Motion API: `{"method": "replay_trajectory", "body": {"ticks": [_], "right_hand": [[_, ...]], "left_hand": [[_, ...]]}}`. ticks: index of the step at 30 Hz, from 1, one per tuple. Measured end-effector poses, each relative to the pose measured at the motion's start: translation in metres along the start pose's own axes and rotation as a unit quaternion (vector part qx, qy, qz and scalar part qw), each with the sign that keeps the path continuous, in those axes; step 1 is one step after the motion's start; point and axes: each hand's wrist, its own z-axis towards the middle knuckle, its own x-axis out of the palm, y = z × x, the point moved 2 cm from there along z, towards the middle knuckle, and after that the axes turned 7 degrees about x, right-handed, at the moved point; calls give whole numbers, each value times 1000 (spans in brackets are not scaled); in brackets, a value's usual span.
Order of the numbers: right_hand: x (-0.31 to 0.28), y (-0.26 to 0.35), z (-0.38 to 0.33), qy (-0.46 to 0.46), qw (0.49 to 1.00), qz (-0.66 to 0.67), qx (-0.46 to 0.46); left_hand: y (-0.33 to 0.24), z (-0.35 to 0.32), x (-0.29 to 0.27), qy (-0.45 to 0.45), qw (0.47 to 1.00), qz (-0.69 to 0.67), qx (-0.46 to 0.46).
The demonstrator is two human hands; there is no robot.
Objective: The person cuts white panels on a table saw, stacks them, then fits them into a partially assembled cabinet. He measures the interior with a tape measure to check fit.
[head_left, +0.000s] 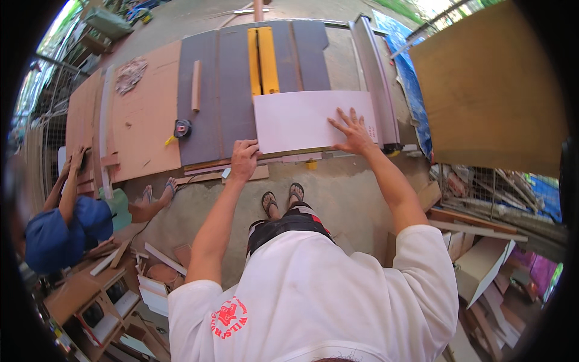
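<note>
A white rectangular board (301,120) lies flat on a dark grey table saw top (232,66). Its far edge reaches the near end of the yellow throat plate (262,60), and its right end is at the long rip fence (379,84). At the board's near left corner, my left hand (244,160) has its fingers curled and closed on the edge. My right hand (353,133) rests on top of the board near its right end, fingers spread. The saw blade cannot be made out.
A wood strip (196,85) and a tape measure (182,128) lie left on the saw top. Beyond is a brown side panel (148,114), where a co-worker in blue (69,232) works. A large brown sheet (488,84) stands right; offcuts (488,301) are piled behind me.
</note>
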Motion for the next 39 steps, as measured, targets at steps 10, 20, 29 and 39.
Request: {"method": "replay_trajectory", "body": {"ticks": [10,20,29,39], "right_hand": [[-9,3,38,23,999,-18,21],[-13,-6,61,26,999,-18,24],[-13,-12,72,-7,1000,-9,7],[-21,-13,85,17,999,-8,31]], "left_hand": [[18,20,2,-29,999,8,-20],[28,40,9,-52,998,6,-34],[38,54,11,-29,998,-11,-47],[48,67,10,-31,996,-48,-72]]}}
